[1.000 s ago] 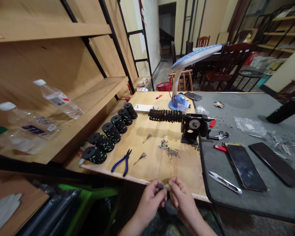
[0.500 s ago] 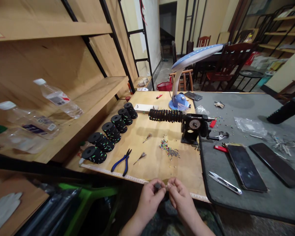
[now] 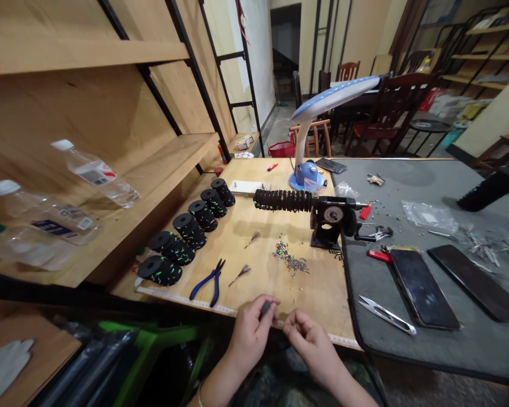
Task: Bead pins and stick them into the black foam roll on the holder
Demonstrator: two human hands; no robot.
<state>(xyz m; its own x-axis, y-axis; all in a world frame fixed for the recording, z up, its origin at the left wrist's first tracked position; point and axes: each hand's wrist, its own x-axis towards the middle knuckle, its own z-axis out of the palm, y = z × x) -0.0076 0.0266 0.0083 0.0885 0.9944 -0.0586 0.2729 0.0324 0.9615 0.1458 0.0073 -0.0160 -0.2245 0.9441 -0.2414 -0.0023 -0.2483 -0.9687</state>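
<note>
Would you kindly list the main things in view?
table: one, wooden, centre
mat: one, grey, right
rolls: six, speckled black, table left
crank device: one, black, beside mat
lamp: one, blue-white, table back
beads: many, multicoloured, mid-table
pliers: one, blue-handled, table front
snips: one, silver, on mat
phone-like slabs: three, dark, on and near mat
bottles: three, clear, left shelf
left hand: one, bare, front edge, holding dark piece
right hand: one, bare, beside it, contents unclear
</note>
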